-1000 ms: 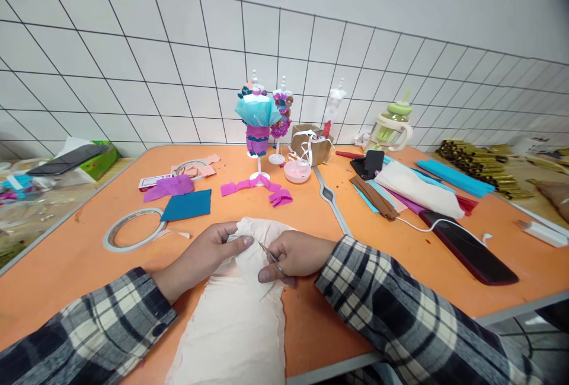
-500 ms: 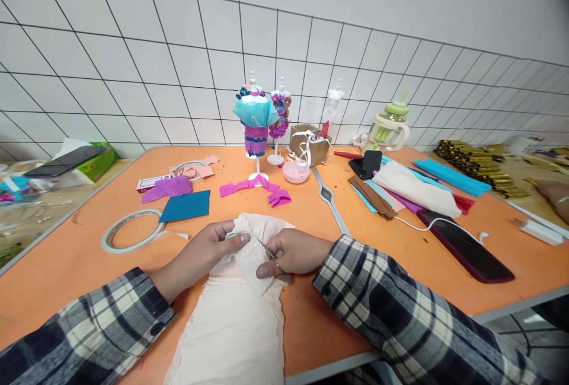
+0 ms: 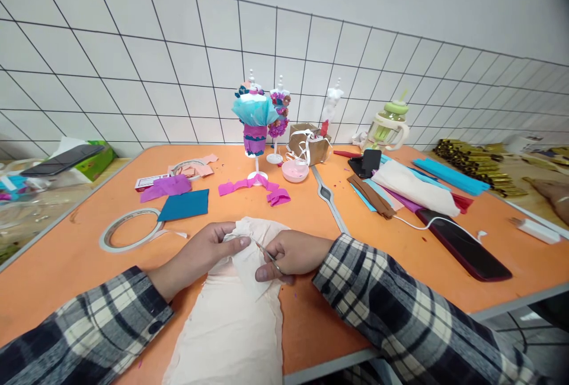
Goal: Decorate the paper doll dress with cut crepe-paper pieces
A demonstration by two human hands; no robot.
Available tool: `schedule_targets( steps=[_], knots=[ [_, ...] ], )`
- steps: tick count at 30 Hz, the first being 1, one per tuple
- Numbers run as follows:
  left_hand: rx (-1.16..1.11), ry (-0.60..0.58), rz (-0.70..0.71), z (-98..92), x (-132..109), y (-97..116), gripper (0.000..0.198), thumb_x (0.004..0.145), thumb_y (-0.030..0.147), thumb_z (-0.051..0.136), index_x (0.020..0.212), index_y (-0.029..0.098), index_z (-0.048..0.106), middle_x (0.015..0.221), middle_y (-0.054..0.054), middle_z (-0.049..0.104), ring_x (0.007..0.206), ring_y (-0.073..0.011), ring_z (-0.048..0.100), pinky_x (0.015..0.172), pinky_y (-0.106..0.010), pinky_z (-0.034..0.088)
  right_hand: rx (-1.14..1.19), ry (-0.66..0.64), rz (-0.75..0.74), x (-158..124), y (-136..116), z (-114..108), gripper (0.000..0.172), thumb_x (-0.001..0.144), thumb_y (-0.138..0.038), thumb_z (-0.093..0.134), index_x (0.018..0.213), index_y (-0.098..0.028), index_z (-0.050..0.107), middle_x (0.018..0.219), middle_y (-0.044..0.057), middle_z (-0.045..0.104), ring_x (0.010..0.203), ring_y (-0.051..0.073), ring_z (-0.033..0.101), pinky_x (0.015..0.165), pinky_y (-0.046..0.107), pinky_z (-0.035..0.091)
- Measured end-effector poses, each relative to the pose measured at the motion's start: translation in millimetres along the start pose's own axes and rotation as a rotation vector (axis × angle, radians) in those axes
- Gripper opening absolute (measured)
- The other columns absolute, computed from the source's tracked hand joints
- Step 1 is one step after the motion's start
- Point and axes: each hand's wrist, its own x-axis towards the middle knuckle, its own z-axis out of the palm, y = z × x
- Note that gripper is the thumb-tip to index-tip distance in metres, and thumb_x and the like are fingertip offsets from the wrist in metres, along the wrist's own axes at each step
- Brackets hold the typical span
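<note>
A long strip of cream crepe paper (image 3: 231,331) runs from the table's front edge up to my hands, its far end gathered and folded. My left hand (image 3: 213,250) pinches that fold between thumb and fingers. Small metal scissors (image 3: 269,255) are in my right hand (image 3: 284,256), their blades at the paper's folded edge close to my left thumb. The scissors' handles are mostly hidden by my right fingers. Behind the paper lie magenta paper strips (image 3: 249,184) and a smaller magenta piece (image 3: 278,196).
A tape roll (image 3: 105,238) and a blue paper square (image 3: 184,205) lie left. Small dress forms (image 3: 255,140), a pink bowl (image 3: 295,172) and a cardboard box (image 3: 317,146) stand behind. Rightward are folded papers (image 3: 415,186), a phone (image 3: 466,248), its cable, and a lidded bottle (image 3: 391,127).
The scissors' blades have shifted very slightly toward my left thumb at the paper. Both hands keep nearly the same hold, and the whole view has moved a little.
</note>
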Motion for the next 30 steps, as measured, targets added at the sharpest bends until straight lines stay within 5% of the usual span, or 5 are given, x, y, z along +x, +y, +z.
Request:
schedule_targets(
  steps=[16,30],
  knots=[
    [0.142,-0.014,0.054,-1.8,3.2,0.6,0.028,0.073,0.040,0.074,0.086,0.015,0.068,0.084,-0.004,0.075,0.076,-0.0208,0.066,0.071,-0.031,0.051,0.040,-0.005,-0.006,-0.2,-5.0,2.2,0.054,0.069,-0.068,0.064,0.064,-0.016,0.053,0.052,-0.004,0.053,0.049,0.008,0.048,0.050,0.020,0.037],
    [-0.030,0.048,-0.016,6.3,-3.6,8.7,0.036,0.072,0.049,0.071,0.085,0.016,0.066,0.076,-0.004,0.072,0.066,-0.0209,0.065,0.060,-0.030,0.052,0.001,0.071,0.016,2.0,0.6,2.4,0.048,0.074,-0.061,0.064,0.062,-0.016,0.053,0.047,-0.006,0.050,0.043,0.006,0.043,0.046,0.020,0.033]
  ],
)
